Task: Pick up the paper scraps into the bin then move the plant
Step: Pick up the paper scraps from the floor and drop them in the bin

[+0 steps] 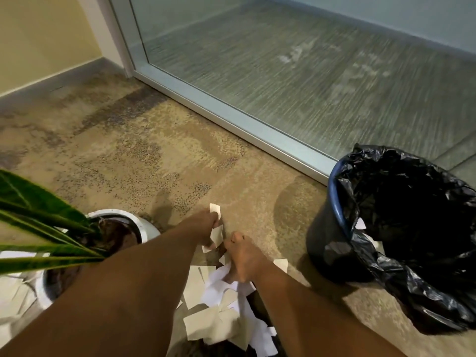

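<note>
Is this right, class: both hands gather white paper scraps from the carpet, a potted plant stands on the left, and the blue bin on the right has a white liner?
One detail is wrong. The head view shows the blue bin lined with a black plastic bag, not white. The rest stands.

Mottled tan and grey carpet (pixel 123 140) runs up to a cream wall (pixel 43 34) with a grey baseboard (pixel 51 78) at left and a silver-framed glass partition (pixel 283 60) showing striped flooring beyond
</note>
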{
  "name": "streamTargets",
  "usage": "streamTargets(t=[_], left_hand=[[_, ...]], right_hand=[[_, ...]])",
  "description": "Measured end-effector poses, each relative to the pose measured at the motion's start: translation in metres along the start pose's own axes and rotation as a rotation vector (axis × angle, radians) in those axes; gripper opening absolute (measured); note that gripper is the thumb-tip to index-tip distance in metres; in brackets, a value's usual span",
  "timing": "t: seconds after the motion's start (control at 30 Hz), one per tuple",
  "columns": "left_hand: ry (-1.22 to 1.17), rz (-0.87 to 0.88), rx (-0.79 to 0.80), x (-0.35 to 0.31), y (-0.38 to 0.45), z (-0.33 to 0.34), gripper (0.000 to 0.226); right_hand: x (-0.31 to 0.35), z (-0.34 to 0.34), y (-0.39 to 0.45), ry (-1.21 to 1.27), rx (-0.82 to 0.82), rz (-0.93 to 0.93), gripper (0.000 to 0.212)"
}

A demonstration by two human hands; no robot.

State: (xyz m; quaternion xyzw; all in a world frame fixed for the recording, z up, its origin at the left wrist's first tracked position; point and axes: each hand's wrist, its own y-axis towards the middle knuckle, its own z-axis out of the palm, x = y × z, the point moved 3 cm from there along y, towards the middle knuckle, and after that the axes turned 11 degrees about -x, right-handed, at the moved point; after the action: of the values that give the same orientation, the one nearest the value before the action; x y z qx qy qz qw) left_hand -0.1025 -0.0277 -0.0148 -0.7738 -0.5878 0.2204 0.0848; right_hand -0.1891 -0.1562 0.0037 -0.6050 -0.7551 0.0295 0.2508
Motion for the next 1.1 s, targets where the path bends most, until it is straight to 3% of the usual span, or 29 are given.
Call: streamTargets(t=[0.07, 0.2, 0.3, 0.4, 0.5, 0.77, 0.93, 1.1], left_hand=[[-0.025, -0.03, 0.005, 0.0, -0.003, 0.0, 0.044], [-0.096, -0.11, -0.017, -0.004, -0.008, -0.002, 0.039], [-0.135, -0.154, -0.036, -0.007, -0.011, -0.009, 0.035], [-0.145, -0.174, -0.07, -0.012, -0.015, -0.021, 0.035], [-0.224, -0.22, -0.113, -0.018, -0.017, -0.036, 0.034], [-0.426, -0.379, -0.391, -0.043, -0.027, -0.1, 0.037], [-0.504, -0.346, -0.52, -0.076, -0.037, -0.154, 0.035], [-0.564, -0.248, -0.513, -0.116, -0.044, -0.2, 0.03]], right_hand=[[0.004, 0.0, 0.001, 0.065, 0.037, 0.036, 0.051], [0.008, 0.001, -0.001, 0.108, 0.114, 0.131, 0.048], [0.0, 0.005, -0.003, 0.133, 0.072, 0.167, 0.041], [-0.008, -0.004, -0.004, 0.232, -0.057, 0.261, 0.034], [-0.013, -0.029, -0.003, 0.28, -0.261, 0.355, 0.015], [0.004, -0.115, -0.006, 0.237, -0.652, 0.309, 0.016], [0.018, -0.179, -0.028, 0.272, -0.837, 0.264, 0.014], [0.013, -0.243, -0.056, 0.295, -1.025, 0.309, 0.017]])
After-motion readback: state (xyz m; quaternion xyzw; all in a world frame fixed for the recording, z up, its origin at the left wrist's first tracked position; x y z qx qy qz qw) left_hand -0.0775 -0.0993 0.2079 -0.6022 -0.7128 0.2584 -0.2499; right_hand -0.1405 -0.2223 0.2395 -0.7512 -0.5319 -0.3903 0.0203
